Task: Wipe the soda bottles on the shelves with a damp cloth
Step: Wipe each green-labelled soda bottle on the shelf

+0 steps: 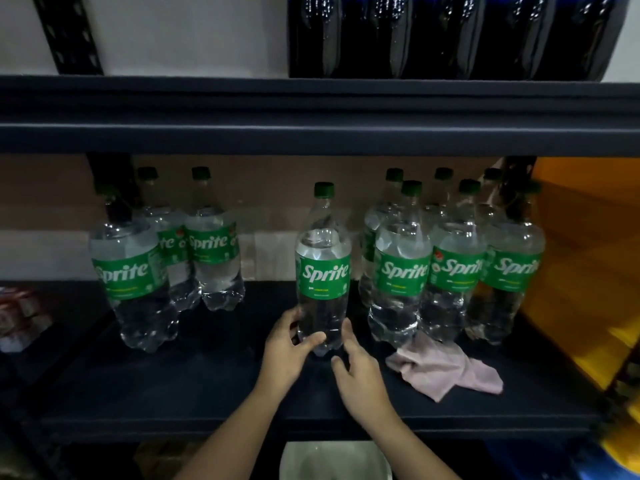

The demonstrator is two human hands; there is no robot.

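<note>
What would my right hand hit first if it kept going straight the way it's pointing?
The right hand points up and slightly left at the base of the middle Sprite bottle, which the left hand grips. It would likely meet that bottle first.

Dark blue-black metal shelving unit (311, 133), perforated black upright post (69, 32) far left. Pale white wall (173, 29) behind the upper shelf; brownish wall with a lighter lower band (45, 254) behind the lower shelf. Orange-yellow panel (588, 271) at right. Dim light.
</note>
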